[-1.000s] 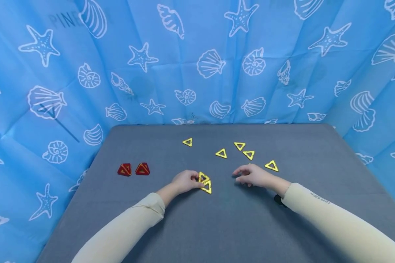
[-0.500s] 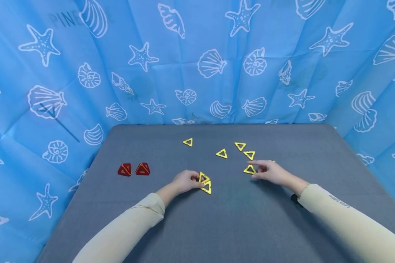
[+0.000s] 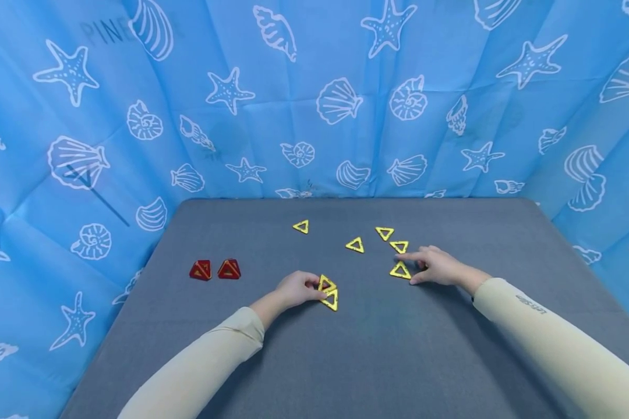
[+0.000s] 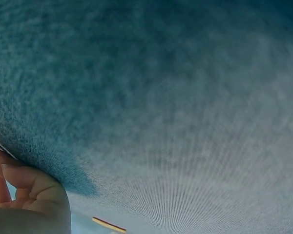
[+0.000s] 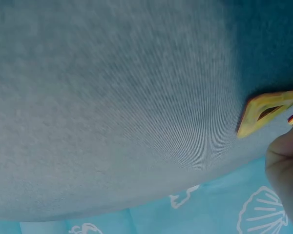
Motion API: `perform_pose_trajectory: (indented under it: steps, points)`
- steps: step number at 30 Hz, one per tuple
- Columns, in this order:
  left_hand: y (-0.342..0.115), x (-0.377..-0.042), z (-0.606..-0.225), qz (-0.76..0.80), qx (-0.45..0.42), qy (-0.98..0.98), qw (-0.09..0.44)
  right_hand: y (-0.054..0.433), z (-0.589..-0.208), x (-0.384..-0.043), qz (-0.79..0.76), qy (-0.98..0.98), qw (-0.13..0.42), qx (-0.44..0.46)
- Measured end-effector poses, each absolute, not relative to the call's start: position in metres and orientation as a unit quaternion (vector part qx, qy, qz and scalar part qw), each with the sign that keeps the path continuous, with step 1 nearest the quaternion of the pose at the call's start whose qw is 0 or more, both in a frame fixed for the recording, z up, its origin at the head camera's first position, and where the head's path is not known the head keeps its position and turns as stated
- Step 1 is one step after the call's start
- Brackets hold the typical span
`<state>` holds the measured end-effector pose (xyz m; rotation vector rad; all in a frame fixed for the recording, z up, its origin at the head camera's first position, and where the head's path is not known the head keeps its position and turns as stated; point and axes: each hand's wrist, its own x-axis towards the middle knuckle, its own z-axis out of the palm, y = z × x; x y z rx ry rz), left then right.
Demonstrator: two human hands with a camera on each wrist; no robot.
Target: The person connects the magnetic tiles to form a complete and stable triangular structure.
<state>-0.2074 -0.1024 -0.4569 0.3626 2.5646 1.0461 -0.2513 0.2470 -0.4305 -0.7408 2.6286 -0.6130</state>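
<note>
My left hand (image 3: 294, 290) pinches a pair of yellow triangular tiles (image 3: 332, 299) with open centres, which meet or overlap at their edges. In the left wrist view the curled fingers and thumb (image 4: 36, 190) show at the lower left. My right hand (image 3: 440, 269) has its index finger at the top of another yellow triangular tile (image 3: 400, 271) and its thumb at the right corner, gripping that side. The right wrist view shows this tile (image 5: 256, 117), yellow with red edges, beside the thumb (image 5: 288, 151).
Farther back lie several loose yellow triangular tiles, including one alone (image 3: 301, 227), another (image 3: 355, 245) and two close together (image 3: 399, 247). Two red pieces (image 3: 201, 270) built of triangles with yellow edges stand at the left. A blue seashell curtain (image 3: 304, 99) surrounds the grey table (image 3: 304, 361).
My right hand has moved right from the middle, uncovering one yellow tile and hiding another at the right, and has come to grip the uncovered tile. The left hand keeps its place.
</note>
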Motion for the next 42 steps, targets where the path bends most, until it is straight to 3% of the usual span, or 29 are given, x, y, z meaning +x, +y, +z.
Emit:
perform_pose_trajectory:
  steps: [26, 35, 42]
  points:
    - [-0.102, -0.207, -0.454, 0.366, 0.122, 0.904, 0.184, 0.248, -0.438, -0.270, -0.212, 0.912, 0.207, -0.283]
    - [-0.102, -0.206, -0.454, 0.372, 0.114, 0.902, 0.186, 0.246, -0.436, -0.262, -0.190, 0.922, 0.140, -0.307]
    - [-0.102, -0.206, -0.454, 0.374, 0.116, 0.901, 0.185, 0.238, -0.437, -0.254, -0.229, 0.925, 0.130, -0.275]
